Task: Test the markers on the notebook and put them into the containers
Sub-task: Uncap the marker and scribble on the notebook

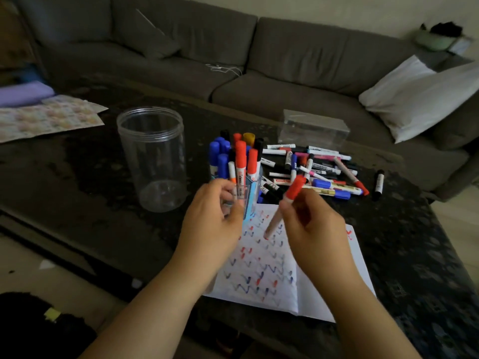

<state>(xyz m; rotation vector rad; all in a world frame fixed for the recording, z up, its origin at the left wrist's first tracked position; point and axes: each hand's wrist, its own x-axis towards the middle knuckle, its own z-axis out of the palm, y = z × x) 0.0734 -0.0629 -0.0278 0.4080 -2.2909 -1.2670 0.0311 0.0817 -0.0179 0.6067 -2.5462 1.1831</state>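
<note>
Right hand (311, 229): fingers curled round a red marker (283, 206), pinching it mid-barrel. The marker is tilted, its red cap seated on the upper end, its tip down on the notebook (261, 270).

Left hand (210, 221): fingers curled round a clear cup (250, 200) at the notebook's far left corner. The cup stands upright and is packed with standing markers, capped blue, red, black and one yellow (237, 156).

Notebook: open, lying flat on the desk (103, 182) in front of the person. The left page carries rows of short zigzag strokes in blue, red and grey; a red mark sits near the right page's far edge.

Loose markers (316, 169): a scattered heap on the desk just beyond the notebook, to the right of the cup, with mixed white barrels and caps in blue, red, black and pink. One black marker (378, 183) lies apart at the heap's right.

Tall clear jar (154, 156): upright, lidless, left of the cup, nothing visible inside.

Clear box (312, 130): behind the heap, near the desk's far edge; contents cannot be told.

Patterned paper sheets (49, 117): on the desk's far left.

Grey sofa (233, 60): beyond the desk, with a white pillow (420, 97) at its right.
</note>
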